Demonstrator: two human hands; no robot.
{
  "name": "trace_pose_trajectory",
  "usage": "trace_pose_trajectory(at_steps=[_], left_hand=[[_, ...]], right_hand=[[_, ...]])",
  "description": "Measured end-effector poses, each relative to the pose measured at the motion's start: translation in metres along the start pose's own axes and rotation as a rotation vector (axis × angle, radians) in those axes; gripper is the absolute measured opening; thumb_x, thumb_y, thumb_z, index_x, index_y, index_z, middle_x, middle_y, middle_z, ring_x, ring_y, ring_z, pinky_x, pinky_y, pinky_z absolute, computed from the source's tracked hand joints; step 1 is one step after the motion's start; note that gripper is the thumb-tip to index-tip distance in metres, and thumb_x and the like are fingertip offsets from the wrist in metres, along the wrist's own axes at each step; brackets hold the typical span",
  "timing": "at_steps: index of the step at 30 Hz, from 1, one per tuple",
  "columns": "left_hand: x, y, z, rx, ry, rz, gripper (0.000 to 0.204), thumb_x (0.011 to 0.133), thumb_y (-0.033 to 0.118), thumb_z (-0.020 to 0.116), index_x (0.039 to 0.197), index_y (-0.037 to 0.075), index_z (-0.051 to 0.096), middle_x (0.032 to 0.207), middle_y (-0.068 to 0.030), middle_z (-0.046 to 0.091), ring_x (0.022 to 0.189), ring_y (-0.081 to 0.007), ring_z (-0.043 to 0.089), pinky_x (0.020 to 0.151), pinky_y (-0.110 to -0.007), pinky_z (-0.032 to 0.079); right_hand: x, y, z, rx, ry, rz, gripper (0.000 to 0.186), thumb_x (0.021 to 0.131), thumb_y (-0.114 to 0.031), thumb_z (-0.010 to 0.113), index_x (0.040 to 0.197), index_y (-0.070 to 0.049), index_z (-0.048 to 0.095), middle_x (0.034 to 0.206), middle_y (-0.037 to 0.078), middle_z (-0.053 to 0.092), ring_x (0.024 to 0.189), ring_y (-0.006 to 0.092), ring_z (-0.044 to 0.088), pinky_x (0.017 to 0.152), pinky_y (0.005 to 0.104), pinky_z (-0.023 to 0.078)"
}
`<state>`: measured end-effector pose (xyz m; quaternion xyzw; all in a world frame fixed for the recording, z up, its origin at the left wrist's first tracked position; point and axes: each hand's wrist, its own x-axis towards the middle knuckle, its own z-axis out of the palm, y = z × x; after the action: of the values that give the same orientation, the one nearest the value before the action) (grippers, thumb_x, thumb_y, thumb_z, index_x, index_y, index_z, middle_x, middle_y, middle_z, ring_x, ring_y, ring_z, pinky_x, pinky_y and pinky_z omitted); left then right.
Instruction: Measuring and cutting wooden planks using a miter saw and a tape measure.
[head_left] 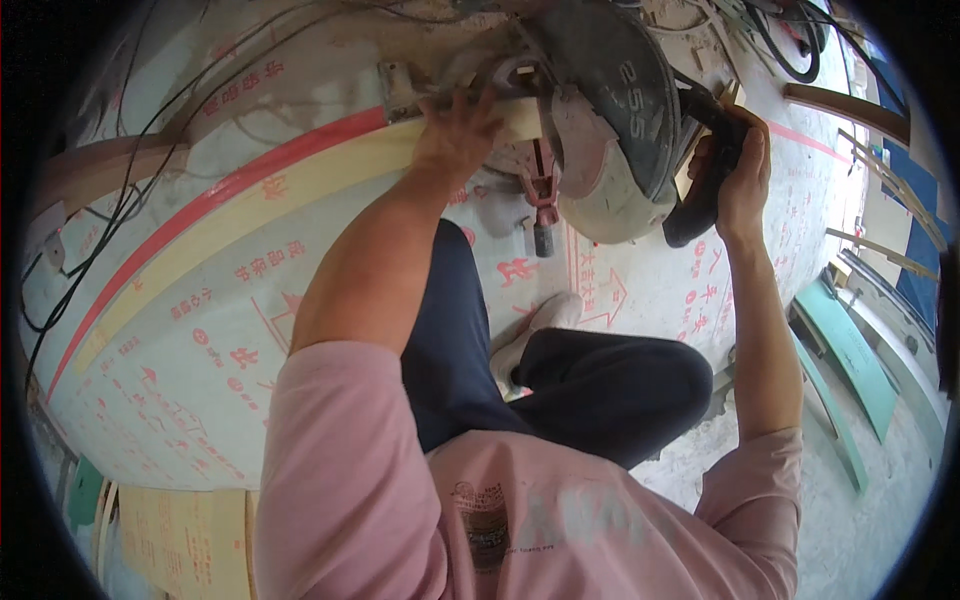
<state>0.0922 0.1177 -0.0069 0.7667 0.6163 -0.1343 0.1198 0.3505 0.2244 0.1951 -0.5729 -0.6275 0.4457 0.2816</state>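
A mitre saw (612,92) with a dark, dusty guard stands on the floor in front of me. My right hand (745,185) is wrapped round its black handle (704,195). My left hand (460,130) lies with spread fingers on a long, pale wooden strip (300,195), pressing it near the saw's fence. The strip's short end (522,118) reaches past my fingers to the blade area, and its long end runs away to the left. Below the saw table sticks out a reddish arm with a dark knob (543,238). The blade itself is hidden by the guard.
Printed protective sheeting (220,370) with a red tape line (230,185) covers the floor. Black cables (125,190) trail at the left. Green boards (845,350) and thin wooden strips (890,185) lie at the right. Wood panels (185,540) rest at the lower left.
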Motion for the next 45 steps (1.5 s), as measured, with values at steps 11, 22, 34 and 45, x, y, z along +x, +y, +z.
trace_pose_trajectory(at_steps=[11,22,34,45], left_hand=[[0.009,-0.003,0.013,0.016,0.125,-0.010,0.045,0.102,0.030,0.046,0.146,0.032,0.052,0.163,-0.0083,0.028,0.138,-0.0375,0.041,0.093,-0.071,0.043],[0.007,-0.003,0.014,-0.032,0.181,-0.034,0.037,0.101,0.031,0.048,0.135,0.032,0.062,0.157,-0.0056,0.035,0.134,-0.0348,0.042,0.098,-0.072,0.039],[0.005,-0.010,-0.008,-0.038,-0.008,0.025,0.049,0.099,0.023,0.049,0.147,0.035,0.051,0.164,-0.0065,0.026,0.143,-0.0356,0.035,0.097,-0.068,0.041],[-0.019,-0.046,0.004,-0.275,0.311,0.183,0.074,0.080,0.037,0.076,0.148,0.032,0.049,0.163,-0.0080,0.027,0.145,-0.0324,0.033,0.112,-0.063,0.029]], right_hand=[[-0.005,0.011,0.003,-0.040,-0.014,-0.088,0.050,0.110,-0.047,0.029,0.130,-0.005,0.050,0.077,0.006,0.060,0.059,0.0132,0.056,0.054,0.0278,0.048],[-0.010,0.018,0.004,-0.084,0.004,-0.083,0.049,0.111,-0.043,0.024,0.132,-0.006,0.047,0.078,0.009,0.059,0.060,0.0162,0.058,0.055,0.0293,0.052],[0.028,-0.030,-0.001,-0.056,0.012,0.077,0.047,0.110,-0.044,0.029,0.128,-0.007,0.053,0.074,0.007,0.059,0.058,0.0149,0.056,0.053,0.0299,0.049],[0.046,-0.042,-0.008,-0.149,-0.038,0.042,0.048,0.109,-0.043,0.029,0.126,-0.008,0.056,0.073,0.006,0.060,0.058,0.0139,0.058,0.053,0.0299,0.050]])
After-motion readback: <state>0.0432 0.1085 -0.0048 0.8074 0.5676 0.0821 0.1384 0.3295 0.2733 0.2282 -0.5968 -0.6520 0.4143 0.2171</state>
